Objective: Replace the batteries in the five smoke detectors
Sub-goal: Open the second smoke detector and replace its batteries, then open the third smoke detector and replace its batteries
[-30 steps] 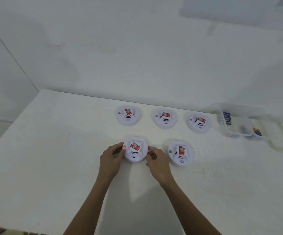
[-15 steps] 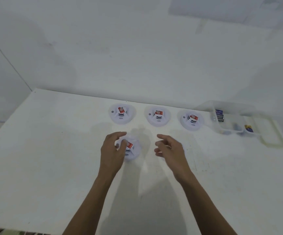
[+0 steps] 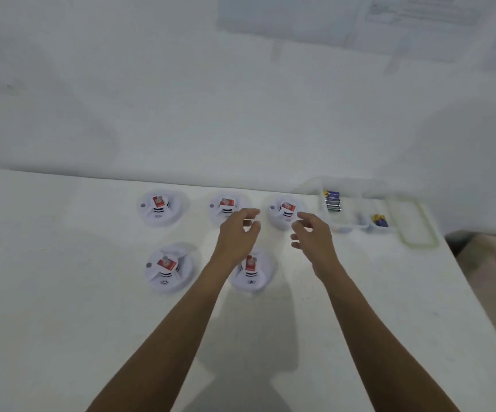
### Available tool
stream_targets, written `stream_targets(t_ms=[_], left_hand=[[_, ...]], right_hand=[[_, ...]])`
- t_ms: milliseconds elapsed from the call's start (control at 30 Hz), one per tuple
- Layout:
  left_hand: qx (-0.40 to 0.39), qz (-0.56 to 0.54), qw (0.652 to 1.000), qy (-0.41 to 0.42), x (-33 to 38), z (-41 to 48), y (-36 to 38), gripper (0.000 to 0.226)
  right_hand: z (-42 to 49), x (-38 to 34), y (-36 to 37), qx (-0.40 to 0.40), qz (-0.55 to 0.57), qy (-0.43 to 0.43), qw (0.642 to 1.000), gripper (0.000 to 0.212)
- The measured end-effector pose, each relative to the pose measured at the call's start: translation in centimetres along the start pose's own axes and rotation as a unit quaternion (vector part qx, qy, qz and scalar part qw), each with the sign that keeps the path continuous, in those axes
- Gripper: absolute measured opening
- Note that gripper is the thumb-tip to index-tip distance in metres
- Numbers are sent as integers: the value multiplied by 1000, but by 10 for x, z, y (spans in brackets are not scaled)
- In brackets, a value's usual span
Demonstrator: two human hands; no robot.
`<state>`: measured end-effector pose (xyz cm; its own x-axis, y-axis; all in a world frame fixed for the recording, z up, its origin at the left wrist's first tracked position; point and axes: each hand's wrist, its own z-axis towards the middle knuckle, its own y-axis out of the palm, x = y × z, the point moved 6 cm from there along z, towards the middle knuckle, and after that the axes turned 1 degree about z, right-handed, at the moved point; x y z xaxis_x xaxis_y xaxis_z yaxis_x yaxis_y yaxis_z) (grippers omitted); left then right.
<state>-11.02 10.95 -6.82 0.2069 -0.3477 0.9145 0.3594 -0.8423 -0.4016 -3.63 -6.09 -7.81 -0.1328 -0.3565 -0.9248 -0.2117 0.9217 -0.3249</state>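
Lifted off the near-left smoke detector (image 3: 168, 267), across to the far-right detector (image 3: 285, 211) on the table (image 3: 62, 292); hovering beside it with left hand (image 3: 236, 233) and right hand (image 3: 312, 236), fingers (image 3: 248, 212) loosely curled, empty. Likely light, rigid, smooth plastic; best gripped by the rim.

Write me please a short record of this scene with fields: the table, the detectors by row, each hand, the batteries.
surface: white table
back row: left detector, middle detector, right detector
front row: front-left detector, front-right detector
hand 1: left hand, empty, fingers loosely curled, over the middle detector's near edge
hand 2: right hand, empty, fingers relaxed, beside the right detector
supplies: batteries in clear container, right of back row
cover: lid off, lying beside the container
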Motion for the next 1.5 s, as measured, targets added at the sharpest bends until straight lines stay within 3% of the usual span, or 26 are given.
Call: stream_targets(t_ms=[100, 200, 367, 500, 567, 633, 667, 767, 867, 967, 1067, 1233, 1500], left_hand=[[-49, 23, 997, -51, -3, 21, 30, 39], [-75, 55, 991, -92, -6, 36, 52, 46], [-77, 49, 988, -128, -10, 47, 70, 40], [-52, 6, 988, -142, -5, 46, 76, 42], [-48, -2, 985, -167, -8, 46, 76, 52], [-58, 8, 983, -175, -15, 43, 78, 35], [-56, 22, 984, -165, -17, 41, 77, 23], [-39, 41, 989, -135, -9, 28, 73, 23], [-14, 47, 995, -92, 9, 19, 65, 39], [9, 46, 998, -49, 36, 6, 55, 40], [23, -12, 998, -53, 50, -16, 50, 38], [-9, -208, 974, -95, 66, -55, 57, 20], [-82, -356, 919, -150, 51, -95, 65, 53]], right_hand=[[18, 10, -7, -13, -23, 26, 999, 50], [30, 13, -9, -44, -41, 27, 998, 42], [39, 25, -7, -113, -2, 54, 992, 39], [45, 35, -11, -108, 49, 73, 990, 44], [46, 40, -15, -102, 60, 78, 990, 31], [43, 44, -19, -100, 61, 67, 991, 18], [41, 46, -20, -100, 69, 63, 991, 19], [32, 51, -23, -93, 122, 63, 986, 30], [19, 45, -29, -94, 193, 61, 975, 30], [-1, 23, -42, -90, 211, 27, 973, 28], [-23, -1, -61, -75, 207, -24, 975, 26], [-65, -25, -82, -57, 163, -77, 982, 36], [-124, -48, -78, -113, 17, -230, 966, 21]])
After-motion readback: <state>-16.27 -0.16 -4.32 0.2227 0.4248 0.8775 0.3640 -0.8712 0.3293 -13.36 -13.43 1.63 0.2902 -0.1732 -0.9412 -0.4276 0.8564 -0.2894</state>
